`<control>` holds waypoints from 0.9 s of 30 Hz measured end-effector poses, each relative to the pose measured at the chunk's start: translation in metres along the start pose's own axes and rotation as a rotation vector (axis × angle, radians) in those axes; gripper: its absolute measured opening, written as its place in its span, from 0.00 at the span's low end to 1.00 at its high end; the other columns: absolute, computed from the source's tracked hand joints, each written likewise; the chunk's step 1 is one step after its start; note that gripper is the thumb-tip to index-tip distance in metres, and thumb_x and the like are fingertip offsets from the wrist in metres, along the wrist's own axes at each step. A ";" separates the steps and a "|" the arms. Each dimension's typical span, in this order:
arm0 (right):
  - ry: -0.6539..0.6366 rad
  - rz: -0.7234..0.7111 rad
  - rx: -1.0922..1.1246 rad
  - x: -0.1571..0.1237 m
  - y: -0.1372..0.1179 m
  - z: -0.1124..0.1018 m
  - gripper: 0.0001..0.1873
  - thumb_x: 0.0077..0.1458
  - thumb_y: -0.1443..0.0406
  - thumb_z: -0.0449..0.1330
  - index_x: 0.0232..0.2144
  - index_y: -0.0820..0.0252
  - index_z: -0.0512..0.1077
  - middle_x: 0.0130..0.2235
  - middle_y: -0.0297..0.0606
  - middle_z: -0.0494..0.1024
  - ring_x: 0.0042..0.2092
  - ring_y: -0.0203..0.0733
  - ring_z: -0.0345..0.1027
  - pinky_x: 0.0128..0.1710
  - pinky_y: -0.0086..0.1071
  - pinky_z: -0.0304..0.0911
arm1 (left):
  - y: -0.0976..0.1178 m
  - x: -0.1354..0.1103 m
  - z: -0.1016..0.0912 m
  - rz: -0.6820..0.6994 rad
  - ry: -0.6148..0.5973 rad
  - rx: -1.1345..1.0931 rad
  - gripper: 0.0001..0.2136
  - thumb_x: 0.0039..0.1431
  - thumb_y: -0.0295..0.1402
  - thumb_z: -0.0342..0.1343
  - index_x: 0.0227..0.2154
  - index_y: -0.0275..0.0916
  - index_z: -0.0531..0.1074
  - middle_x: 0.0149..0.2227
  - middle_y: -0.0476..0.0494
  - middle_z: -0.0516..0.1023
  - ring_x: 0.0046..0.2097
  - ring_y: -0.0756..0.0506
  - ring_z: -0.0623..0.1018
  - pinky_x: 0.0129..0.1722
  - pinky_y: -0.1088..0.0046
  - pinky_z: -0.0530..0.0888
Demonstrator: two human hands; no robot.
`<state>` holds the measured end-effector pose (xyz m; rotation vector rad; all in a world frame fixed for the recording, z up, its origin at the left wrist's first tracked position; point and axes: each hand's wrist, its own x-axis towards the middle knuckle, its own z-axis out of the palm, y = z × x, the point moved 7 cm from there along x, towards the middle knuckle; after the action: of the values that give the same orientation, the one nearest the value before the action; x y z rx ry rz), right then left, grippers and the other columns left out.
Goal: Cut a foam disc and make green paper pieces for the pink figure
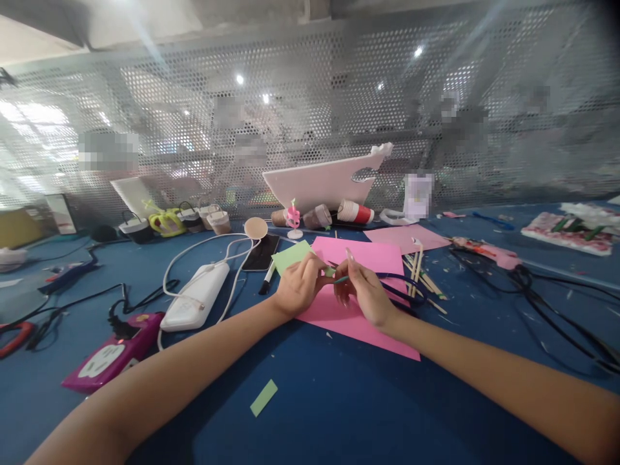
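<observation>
My left hand [301, 284] is closed in a pinch on a small piece of light green paper [330, 272]. Close beside it, my right hand [364, 294] pinches a thin green strip [341, 280] that reaches toward the left fingertips. Whether strip and paper are joined I cannot tell. Both hands are over a bright pink paper sheet [358, 329]. Dark blue scissors-like handles [417, 292] show behind my right hand, partly hidden by it. A larger light green sheet [290, 256] lies behind my left hand, and a green paper offcut [264, 397] lies nearer me.
Left stand a white power bank [198, 300] with cables and a purple box [113, 355]. A black phone [261, 253] and marker [267, 279] lie near the green sheet. Wooden sticks [429, 281] and a pink glue gun [489, 252] are at right. Cups [356, 212] line the back.
</observation>
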<state>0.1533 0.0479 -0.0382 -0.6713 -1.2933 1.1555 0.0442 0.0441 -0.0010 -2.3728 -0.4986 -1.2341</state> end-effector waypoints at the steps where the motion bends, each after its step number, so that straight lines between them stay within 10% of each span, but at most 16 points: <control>1: 0.006 0.014 -0.002 0.000 0.001 0.000 0.24 0.56 0.44 0.52 0.25 0.58 0.64 0.18 0.30 0.67 0.18 0.31 0.58 0.17 0.27 0.55 | -0.001 0.000 0.000 -0.011 0.006 -0.003 0.06 0.64 0.35 0.48 0.36 0.37 0.62 0.30 0.45 0.72 0.28 0.49 0.73 0.27 0.75 0.70; 19: 0.093 0.154 0.020 0.009 0.017 -0.013 0.29 0.49 0.39 0.54 0.21 0.59 0.63 0.18 0.31 0.67 0.18 0.32 0.58 0.16 0.27 0.52 | -0.041 -0.013 0.020 -0.503 -0.005 -0.307 0.04 0.62 0.28 0.46 0.31 0.40 0.58 0.23 0.54 0.65 0.21 0.53 0.67 0.23 0.77 0.65; 27: 0.065 0.162 -0.021 0.016 0.020 -0.013 0.26 0.49 0.42 0.56 0.23 0.59 0.64 0.20 0.31 0.68 0.20 0.32 0.60 0.17 0.27 0.52 | -0.034 -0.011 0.023 -0.427 -0.055 -0.384 0.07 0.61 0.28 0.47 0.28 0.40 0.57 0.23 0.54 0.64 0.21 0.53 0.66 0.22 0.77 0.64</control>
<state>0.1585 0.0716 -0.0528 -0.8348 -1.2142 1.2421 0.0378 0.0834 -0.0153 -2.7160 -0.8920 -1.5685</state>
